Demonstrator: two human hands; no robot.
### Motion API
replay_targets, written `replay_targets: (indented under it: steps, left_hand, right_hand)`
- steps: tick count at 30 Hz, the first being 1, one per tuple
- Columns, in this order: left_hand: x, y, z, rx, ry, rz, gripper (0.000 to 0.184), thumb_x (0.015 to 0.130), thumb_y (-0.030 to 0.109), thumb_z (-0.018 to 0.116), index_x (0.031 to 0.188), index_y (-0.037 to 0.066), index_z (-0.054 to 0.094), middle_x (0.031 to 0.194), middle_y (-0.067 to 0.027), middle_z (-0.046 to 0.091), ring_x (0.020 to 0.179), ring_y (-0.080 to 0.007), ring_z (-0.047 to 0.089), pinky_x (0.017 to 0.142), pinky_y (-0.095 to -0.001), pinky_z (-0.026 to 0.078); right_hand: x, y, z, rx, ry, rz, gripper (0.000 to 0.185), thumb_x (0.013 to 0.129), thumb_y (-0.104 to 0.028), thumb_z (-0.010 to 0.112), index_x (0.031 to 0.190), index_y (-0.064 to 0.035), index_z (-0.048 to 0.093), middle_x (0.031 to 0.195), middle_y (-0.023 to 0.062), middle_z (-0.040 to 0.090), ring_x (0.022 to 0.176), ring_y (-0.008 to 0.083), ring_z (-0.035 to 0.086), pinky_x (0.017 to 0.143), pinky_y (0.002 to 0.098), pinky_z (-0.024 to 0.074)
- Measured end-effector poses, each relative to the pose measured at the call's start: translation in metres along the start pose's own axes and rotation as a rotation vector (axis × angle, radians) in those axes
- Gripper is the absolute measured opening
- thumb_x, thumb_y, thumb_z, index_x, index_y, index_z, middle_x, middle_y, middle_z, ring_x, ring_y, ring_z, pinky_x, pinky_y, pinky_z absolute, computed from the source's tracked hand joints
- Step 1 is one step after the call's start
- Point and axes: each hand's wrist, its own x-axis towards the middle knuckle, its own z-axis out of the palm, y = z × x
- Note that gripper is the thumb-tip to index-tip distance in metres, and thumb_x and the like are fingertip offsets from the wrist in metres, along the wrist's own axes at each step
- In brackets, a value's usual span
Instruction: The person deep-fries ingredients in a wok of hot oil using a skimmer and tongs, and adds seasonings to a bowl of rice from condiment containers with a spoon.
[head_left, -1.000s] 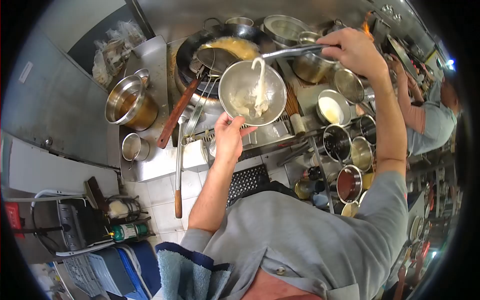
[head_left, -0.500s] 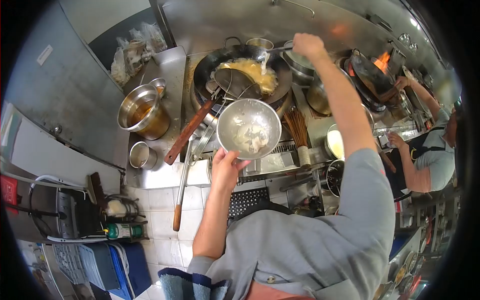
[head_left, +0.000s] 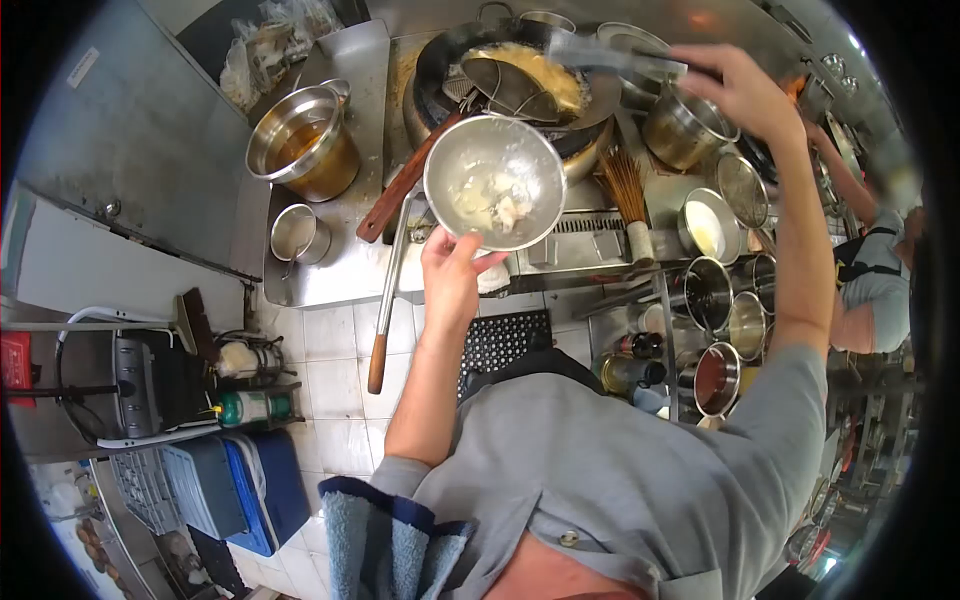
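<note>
My left hand [head_left: 452,275] is closed on the lower rim of a metal bowl [head_left: 540,150], tilted toward me. Pale, batter-like pieces [head_left: 507,210] lie in its bottom. Beyond the bowl sits a dark wok [head_left: 437,62] holding frothy yellow oil [head_left: 550,68]. A round wire strainer [head_left: 508,88] rests across the wok, its wooden handle [head_left: 400,190] reaching toward me. My right hand [head_left: 742,90], raised right of the wok, is closed on a long metal utensil [head_left: 610,57]. Motion smears that utensil, so its exact kind and tip are unclear.
On the left counter stand a metal pot [head_left: 335,165] of brown liquid and a small metal cup [head_left: 300,235]. A long-handled tool [head_left: 388,310] overhangs the front edge. Right of the wok are a bamboo brush [head_left: 625,190], pots [head_left: 690,130] and a co-worker [head_left: 870,275].
My right hand has moved right and away from the wok with the utensil. The white piece that hung from its tip no longer shows there. The view has shifted, and my left hand still holds the bowl.
</note>
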Motion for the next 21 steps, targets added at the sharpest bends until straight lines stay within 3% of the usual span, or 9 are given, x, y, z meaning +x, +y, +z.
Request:
replay_targets:
  steps: [3, 4, 7, 9, 14, 16, 19, 20, 21]
  left_hand:
    - [0.002, -0.003, 0.006, -0.014, -0.071, 0.002, 0.011, 0.084, -0.003, 0.051, 0.092, -0.002, 0.058, 0.106, -0.0072, 0.057, 0.091, -0.0189, 0.062, 0.070, -0.0348, 0.060]
    - [0.002, -0.007, 0.008, -0.017, -0.101, 0.013, 0.011, 0.084, -0.004, 0.050, 0.091, -0.003, 0.058, 0.110, -0.0074, 0.054, 0.092, -0.0192, 0.062, 0.069, -0.0342, 0.061]
    - [0.000, -0.015, 0.022, -0.021, -0.141, 0.026, 0.012, 0.083, -0.006, 0.050, 0.091, -0.006, 0.059, 0.123, -0.0078, 0.045, 0.095, -0.0200, 0.061, 0.068, -0.0331, 0.062]
    - [0.007, -0.023, 0.025, 0.005, -0.124, 0.056, 0.013, 0.082, -0.006, 0.050, 0.092, -0.006, 0.059, 0.124, -0.0076, 0.044, 0.095, -0.0199, 0.061, 0.068, -0.0331, 0.062]
    - [0.024, -0.027, 0.024, 0.002, -0.066, -0.010, 0.016, 0.083, -0.002, 0.051, 0.098, -0.003, 0.058, 0.096, -0.0112, 0.061, 0.088, -0.0195, 0.063, 0.067, -0.0339, 0.060]
    - [0.025, -0.026, 0.025, 0.015, -0.041, -0.006, 0.014, 0.083, -0.002, 0.051, 0.095, -0.003, 0.057, 0.098, -0.0113, 0.061, 0.086, -0.0199, 0.064, 0.067, -0.0344, 0.060]
    - [0.015, -0.012, 0.032, 0.051, -0.005, -0.028, 0.005, 0.084, -0.001, 0.050, 0.087, -0.001, 0.054, 0.097, -0.0099, 0.059, 0.087, -0.0206, 0.063, 0.069, -0.0364, 0.060]
    - [0.012, -0.013, 0.030, 0.057, -0.001, -0.027, 0.004, 0.084, -0.001, 0.051, 0.086, -0.001, 0.054, 0.097, -0.0095, 0.059, 0.087, -0.0203, 0.063, 0.069, -0.0365, 0.060]
    - [0.010, -0.013, 0.029, 0.064, 0.005, -0.025, 0.003, 0.085, 0.000, 0.051, 0.086, -0.001, 0.054, 0.097, -0.0092, 0.059, 0.087, -0.0200, 0.063, 0.069, -0.0367, 0.060]
  right_hand:
    - [-0.031, -0.065, 0.025, -0.224, -0.296, 0.015, 0.031, 0.077, -0.019, 0.067, 0.104, -0.0045, 0.065, 0.092, 0.0155, 0.067, 0.086, 0.0324, 0.063, 0.076, 0.0397, 0.0492]
    - [-0.043, -0.063, 0.045, -0.297, -0.188, -0.073, 0.030, 0.075, -0.020, 0.068, 0.102, -0.0066, 0.066, 0.089, 0.0171, 0.066, 0.086, 0.0338, 0.062, 0.076, 0.0415, 0.0495]
    - [-0.045, -0.075, 0.063, -0.413, -0.441, 0.085, 0.021, 0.077, -0.020, 0.066, 0.094, -0.0100, 0.070, 0.077, 0.0148, 0.065, 0.080, 0.0348, 0.062, 0.071, 0.0425, 0.0496]
    - [-0.042, -0.068, 0.043, -0.439, -0.302, 0.078, 0.020, 0.076, -0.019, 0.066, 0.093, -0.0089, 0.070, 0.078, 0.0158, 0.065, 0.078, 0.0347, 0.062, 0.069, 0.0421, 0.0487]
    - [-0.014, -0.045, -0.023, -0.357, -0.120, 0.204, 0.022, 0.078, -0.018, 0.063, 0.097, -0.0073, 0.069, 0.079, 0.0150, 0.065, 0.075, 0.0315, 0.063, 0.067, 0.0388, 0.0474]
    - [0.010, -0.005, -0.036, -0.367, -0.024, 0.180, 0.022, 0.079, -0.020, 0.063, 0.098, -0.0096, 0.069, 0.080, 0.0144, 0.066, 0.074, 0.0305, 0.063, 0.067, 0.0388, 0.0481]
    - [0.064, 0.054, 0.004, -0.590, 0.043, 0.158, 0.024, 0.079, -0.023, 0.062, 0.099, -0.0118, 0.069, 0.088, 0.0103, 0.068, 0.083, 0.0280, 0.064, 0.075, 0.0382, 0.0512]
    - [0.090, 0.055, 0.019, -0.580, -0.168, 0.399, 0.025, 0.076, -0.019, 0.061, 0.100, -0.0139, 0.069, 0.096, 0.0098, 0.068, 0.091, 0.0276, 0.065, 0.079, 0.0397, 0.0519]
    - [0.106, 0.052, 0.033, -0.627, -0.217, 0.408, 0.028, 0.075, -0.016, 0.059, 0.101, -0.0118, 0.069, 0.101, 0.0118, 0.067, 0.095, 0.0295, 0.065, 0.080, 0.0410, 0.0522]
